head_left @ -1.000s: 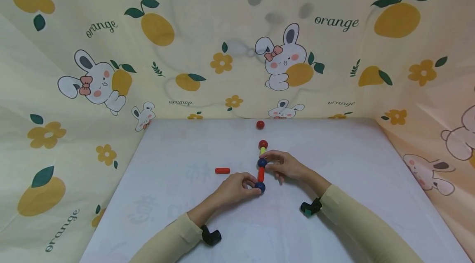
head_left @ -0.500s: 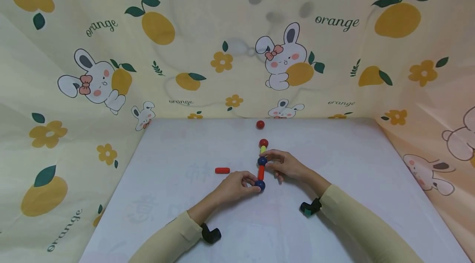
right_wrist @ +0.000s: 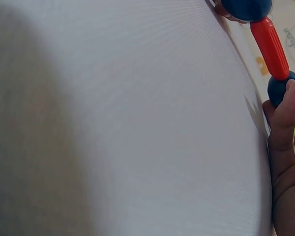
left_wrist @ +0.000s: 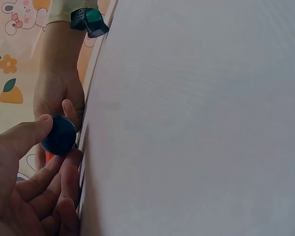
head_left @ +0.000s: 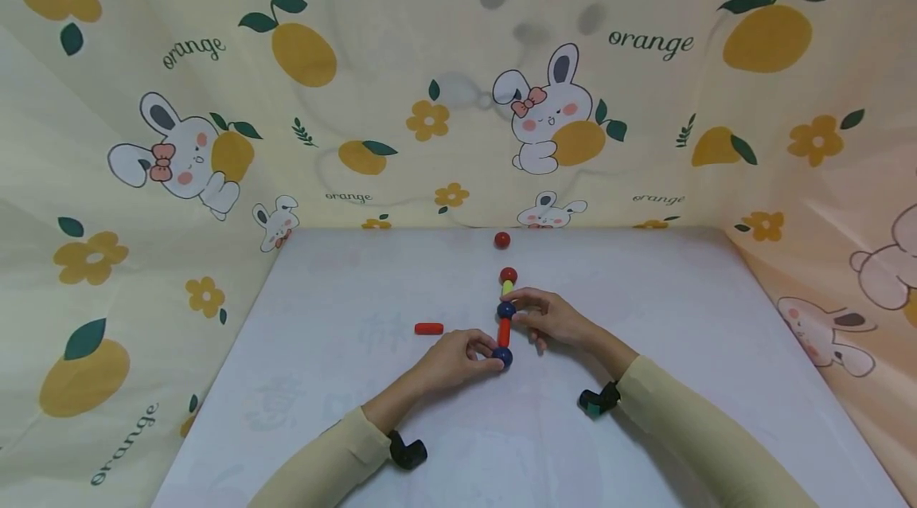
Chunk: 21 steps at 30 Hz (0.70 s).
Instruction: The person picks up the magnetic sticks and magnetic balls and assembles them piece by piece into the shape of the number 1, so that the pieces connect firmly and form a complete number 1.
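My left hand (head_left: 454,361) pinches a blue ball (left_wrist: 60,136) between thumb and fingers, at the near end of a joined chain. From that ball a ribbed red rod (right_wrist: 270,48) runs to a second blue ball (head_left: 506,310). My right hand (head_left: 552,318) pinches this second ball between thumb and fingers. Beyond it, a yellow-green rod (head_left: 507,287) leads on to a red ball (head_left: 508,275) at the far end. The chain lies in a nearly straight line pointing away from me.
A loose red rod (head_left: 429,329) lies left of the chain on the white table (head_left: 344,412). One more red ball (head_left: 502,240) sits near the table's back edge. Patterned cloth (head_left: 401,54) hangs behind and at both sides.
The chain and both hands have shifted very slightly away from me, with the grips unchanged. The loose red rod and the far red ball stay in place.
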Tool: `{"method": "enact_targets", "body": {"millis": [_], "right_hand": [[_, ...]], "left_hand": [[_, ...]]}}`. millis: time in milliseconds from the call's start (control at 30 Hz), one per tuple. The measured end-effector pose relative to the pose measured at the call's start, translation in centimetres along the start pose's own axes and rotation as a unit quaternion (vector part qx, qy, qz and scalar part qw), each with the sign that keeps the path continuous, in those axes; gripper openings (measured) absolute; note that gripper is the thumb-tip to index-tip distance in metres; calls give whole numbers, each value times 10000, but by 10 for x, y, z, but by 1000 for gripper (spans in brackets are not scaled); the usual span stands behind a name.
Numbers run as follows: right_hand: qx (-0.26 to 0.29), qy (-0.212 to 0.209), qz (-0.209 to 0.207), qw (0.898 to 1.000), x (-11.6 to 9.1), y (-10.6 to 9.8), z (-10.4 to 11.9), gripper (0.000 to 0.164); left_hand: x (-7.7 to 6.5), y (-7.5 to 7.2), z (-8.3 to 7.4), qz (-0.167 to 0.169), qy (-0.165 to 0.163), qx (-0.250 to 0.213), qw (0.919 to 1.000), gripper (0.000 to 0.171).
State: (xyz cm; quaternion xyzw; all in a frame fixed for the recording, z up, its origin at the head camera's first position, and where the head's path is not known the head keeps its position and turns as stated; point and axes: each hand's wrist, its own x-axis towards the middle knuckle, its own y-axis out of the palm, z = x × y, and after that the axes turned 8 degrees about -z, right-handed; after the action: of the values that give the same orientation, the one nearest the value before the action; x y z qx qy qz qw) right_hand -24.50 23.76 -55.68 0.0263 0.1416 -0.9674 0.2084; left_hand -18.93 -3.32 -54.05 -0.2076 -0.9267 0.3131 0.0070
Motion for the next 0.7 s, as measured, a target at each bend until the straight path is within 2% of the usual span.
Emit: {"method": "enact_targets", "body": {"millis": [700], "right_hand": [[172,69,3,9998,-2,0,5,45]], "left_hand": [[3,2,1,-56,101,38,9999,35]]}}
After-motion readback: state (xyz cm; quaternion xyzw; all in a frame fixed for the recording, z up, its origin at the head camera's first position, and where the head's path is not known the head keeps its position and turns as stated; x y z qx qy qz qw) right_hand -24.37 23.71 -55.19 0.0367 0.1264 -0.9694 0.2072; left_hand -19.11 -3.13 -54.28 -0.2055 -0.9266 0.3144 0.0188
